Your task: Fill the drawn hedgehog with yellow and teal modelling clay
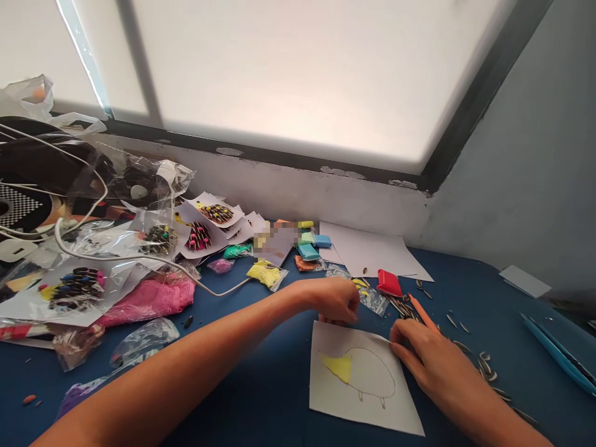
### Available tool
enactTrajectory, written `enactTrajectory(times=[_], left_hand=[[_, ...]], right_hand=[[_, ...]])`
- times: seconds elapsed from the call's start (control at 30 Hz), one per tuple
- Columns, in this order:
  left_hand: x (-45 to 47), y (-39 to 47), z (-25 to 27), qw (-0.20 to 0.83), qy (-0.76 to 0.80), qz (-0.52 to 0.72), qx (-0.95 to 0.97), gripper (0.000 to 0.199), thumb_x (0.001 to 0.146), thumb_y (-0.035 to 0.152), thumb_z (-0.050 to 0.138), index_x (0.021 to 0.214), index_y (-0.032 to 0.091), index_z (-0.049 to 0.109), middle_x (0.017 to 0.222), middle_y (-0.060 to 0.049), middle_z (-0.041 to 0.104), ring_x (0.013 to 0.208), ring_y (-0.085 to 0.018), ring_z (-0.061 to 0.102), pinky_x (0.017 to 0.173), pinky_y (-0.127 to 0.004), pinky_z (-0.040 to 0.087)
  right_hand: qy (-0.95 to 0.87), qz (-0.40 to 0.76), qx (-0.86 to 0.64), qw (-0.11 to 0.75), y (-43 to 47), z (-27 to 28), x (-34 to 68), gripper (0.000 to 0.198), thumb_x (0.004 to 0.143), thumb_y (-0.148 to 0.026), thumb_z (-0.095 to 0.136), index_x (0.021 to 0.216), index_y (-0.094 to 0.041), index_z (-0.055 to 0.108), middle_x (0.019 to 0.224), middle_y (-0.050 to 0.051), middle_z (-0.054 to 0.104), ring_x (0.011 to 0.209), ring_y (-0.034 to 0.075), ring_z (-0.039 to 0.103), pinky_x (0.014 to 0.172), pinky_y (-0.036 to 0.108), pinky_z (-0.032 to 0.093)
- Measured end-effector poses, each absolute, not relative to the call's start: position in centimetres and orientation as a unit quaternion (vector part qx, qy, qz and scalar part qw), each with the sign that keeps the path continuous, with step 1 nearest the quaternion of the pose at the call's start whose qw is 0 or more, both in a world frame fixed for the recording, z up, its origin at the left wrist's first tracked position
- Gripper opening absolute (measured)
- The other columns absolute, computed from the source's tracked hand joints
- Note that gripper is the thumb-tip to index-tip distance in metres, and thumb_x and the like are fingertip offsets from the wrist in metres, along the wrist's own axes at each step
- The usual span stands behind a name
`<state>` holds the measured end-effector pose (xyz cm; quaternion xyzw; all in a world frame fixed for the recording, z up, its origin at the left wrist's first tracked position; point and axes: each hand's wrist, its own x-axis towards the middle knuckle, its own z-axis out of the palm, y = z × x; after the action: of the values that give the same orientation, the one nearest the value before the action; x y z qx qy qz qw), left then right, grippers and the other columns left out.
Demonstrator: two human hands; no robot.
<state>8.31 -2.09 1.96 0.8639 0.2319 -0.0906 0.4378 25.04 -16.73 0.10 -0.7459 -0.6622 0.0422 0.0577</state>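
Note:
A white sheet of paper (363, 416) lies on the blue table, with a pencil outline of a round-bodied animal with short legs. Its pointed head is filled with flat yellow clay (338, 368). My left hand (336, 300) is bent down just beyond the sheet's top edge, fingers curled; what they hold, if anything, is hidden. With thumb and fingers closed at the upper right corner, my right hand (416, 351) grips the sheet. Past the hands are a small clear bag with yellow bits (372, 299), a red clay packet (389, 283) and an orange tool (423, 311).
Sunflower seeds (487, 366) are scattered at right, near a blue case (559, 354). A white cable (139, 256) crosses the left side, over finished seed pictures (79, 292) in plastic. Colored clay packets (266, 273) and blank sheets (372, 248) lie along the wall.

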Motion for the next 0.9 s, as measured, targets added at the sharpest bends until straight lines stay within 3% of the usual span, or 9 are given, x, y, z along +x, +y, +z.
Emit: enactTrajectory(times=[0.1, 0.23, 0.47, 0.63, 0.7, 0.77, 0.83, 0.9], left_hand=[[8.1, -1.8, 1.9, 0.471, 0.236, -0.104, 0.843, 0.005, 0.074, 0.018, 0.059, 0.072, 0.015, 0.055, 0.057, 0.002, 0.059, 0.050, -0.014, 0.059, 0.054, -0.029, 0.054], [7.7, -1.4, 1.9, 0.507, 0.250, -0.046, 0.824, 0.005, 0.076, 0.014, 0.058, 0.071, 0.014, 0.055, 0.061, 0.001, 0.060, 0.054, -0.012, 0.061, 0.055, -0.025, 0.053], [6.9, -0.8, 0.7, 0.585, 0.248, 0.063, 0.769, 0.008, 0.079, 0.014, 0.063, 0.086, 0.012, 0.065, 0.069, 0.003, 0.061, 0.055, -0.006, 0.058, 0.059, -0.021, 0.050], [6.8, -0.8, -0.4, 0.709, 0.188, 0.095, 0.673, 0.024, 0.076, 0.034, 0.074, 0.086, 0.013, 0.071, 0.075, 0.000, 0.066, 0.058, -0.007, 0.060, 0.062, -0.023, 0.050], [6.9, -0.8, -0.7, 0.742, 0.170, 0.091, 0.642, 0.036, 0.066, 0.040, 0.081, 0.089, 0.014, 0.072, 0.077, -0.001, 0.068, 0.060, -0.008, 0.061, 0.064, -0.024, 0.050], [7.1, -0.9, -1.0, 0.763, 0.152, 0.080, 0.623, 0.045, 0.060, 0.042, 0.085, 0.093, 0.014, 0.071, 0.080, -0.002, 0.070, 0.061, -0.009, 0.063, 0.065, -0.025, 0.051], [7.2, -1.1, -1.2, 0.778, 0.127, 0.069, 0.611, 0.047, 0.061, 0.045, 0.084, 0.094, 0.014, 0.069, 0.083, -0.003, 0.071, 0.063, -0.010, 0.065, 0.066, -0.025, 0.051], [7.4, -1.3, -1.3, 0.783, 0.107, 0.065, 0.610, 0.048, 0.064, 0.046, 0.083, 0.096, 0.015, 0.066, 0.083, -0.003, 0.071, 0.064, -0.011, 0.066, 0.066, -0.026, 0.053]], right_hand=[[-0.675, 0.007, -0.734, 0.076, -16.2, 0.3, 24.8, 0.022, 0.090, -0.031, 0.041, 0.074, -0.026, 0.056, 0.070, 0.002, 0.064, 0.069, 0.022, 0.066, 0.056, 0.031, 0.048], [-0.708, -0.041, -0.697, 0.108, -15.0, 0.8, 24.5, 0.024, 0.092, -0.027, 0.036, 0.077, -0.026, 0.054, 0.076, 0.002, 0.065, 0.078, 0.021, 0.065, 0.083, 0.041, 0.048], [-0.752, -0.065, -0.641, 0.138, -13.0, -0.1, 24.5, 0.027, 0.087, -0.019, 0.039, 0.076, -0.026, 0.063, 0.078, 0.004, 0.066, 0.070, 0.020, 0.062, 0.069, 0.036, 0.049], [-0.735, -0.071, -0.640, 0.210, -13.6, -0.4, 24.5, 0.034, 0.090, -0.025, 0.039, 0.100, -0.028, 0.071, 0.108, 0.010, 0.069, 0.093, 0.026, 0.066, 0.076, 0.041, 0.052], [-0.718, -0.062, -0.649, 0.244, -14.4, -0.1, 24.1, 0.030, 0.093, -0.036, 0.043, 0.102, -0.027, 0.070, 0.105, 0.008, 0.071, 0.091, 0.024, 0.068, 0.078, 0.038, 0.054], [-0.698, -0.041, -0.659, 0.275, -15.4, 0.3, 23.5, 0.031, 0.094, -0.043, 0.046, 0.101, -0.024, 0.069, 0.096, 0.006, 0.073, 0.078, 0.017, 0.070, 0.066, 0.027, 0.056], [-0.683, -0.020, -0.669, 0.293, -16.2, 0.6, 22.8, 0.033, 0.093, -0.048, 0.048, 0.100, -0.024, 0.070, 0.085, 0.003, 0.074, 0.069, 0.014, 0.070, 0.058, 0.021, 0.055], [-0.657, 0.019, -0.686, 0.313, -16.7, 0.9, 22.2, 0.034, 0.091, -0.051, 0.050, 0.098, -0.024, 0.071, 0.087, 0.002, 0.076, 0.067, 0.014, 0.070, 0.058, 0.020, 0.056]])
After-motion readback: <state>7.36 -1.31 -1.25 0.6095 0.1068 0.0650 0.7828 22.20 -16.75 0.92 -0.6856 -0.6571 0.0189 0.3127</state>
